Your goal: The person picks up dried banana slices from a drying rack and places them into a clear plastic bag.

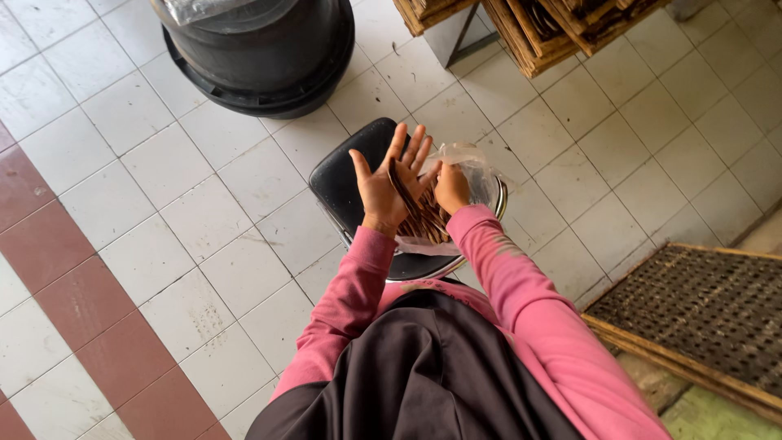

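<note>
We see our left hand (391,179) spread open, thin brown sticks (405,189) lying across its palm; our right hand (451,187) pinches them, over a clear plastic bag (472,167) on a black round stool (350,175).

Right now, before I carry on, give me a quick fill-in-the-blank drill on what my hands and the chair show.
1. The left hand is open, palm up, with thin ____ sticks lying across it.
2. The right hand is inside a clear ____ bag.
3. The bag rests on a black ____.
4. Both sleeves are ____.

Missing words: brown; plastic; chair; pink
</note>
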